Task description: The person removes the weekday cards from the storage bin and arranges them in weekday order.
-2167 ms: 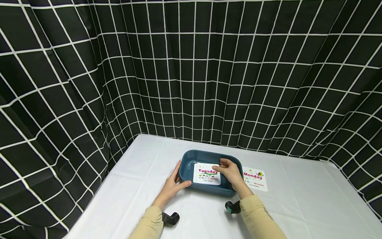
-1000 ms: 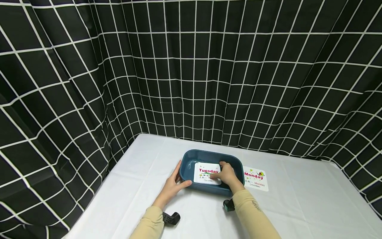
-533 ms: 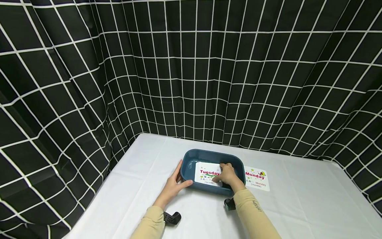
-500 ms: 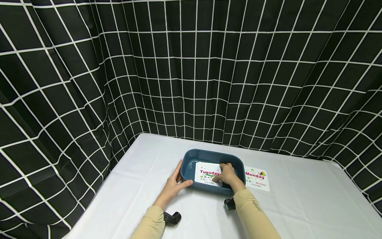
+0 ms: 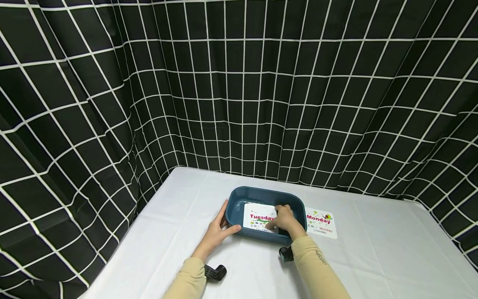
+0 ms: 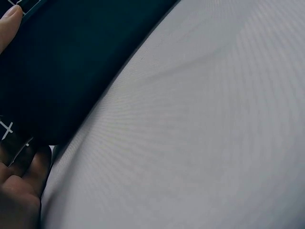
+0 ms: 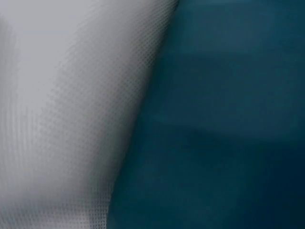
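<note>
A dark blue rectangular plastic bin (image 5: pixel 257 237) stands on the white table. My left hand (image 5: pixel 215 233) holds its left end, thumb on the near rim and fingers along the outer side; the left wrist view shows these fingers (image 6: pixel 38 167) by the bin's wall. My right hand (image 5: pixel 284 219) reaches inside, gripping the right edge of a white card (image 5: pixel 254 209) printed "Tuesday", thumb on its face. The card's lower edge is partly hidden behind the near rim. The right wrist view shows the bin's outer wall (image 7: pixel 224 95) without the hand.
A white "Monday" card (image 5: pixel 324 229) lies flat on the white tablecloth (image 5: pixel 373 249), right beside the bin. A black curtain (image 5: pixel 239 112) with a white grid stands behind the table and along both sides. Each wrist wears a small black camera.
My right thumb has slid from the Tuesday card's upper right down to its lower right. The card now sits slightly lower behind the near rim. My left hand stays on the bin.
</note>
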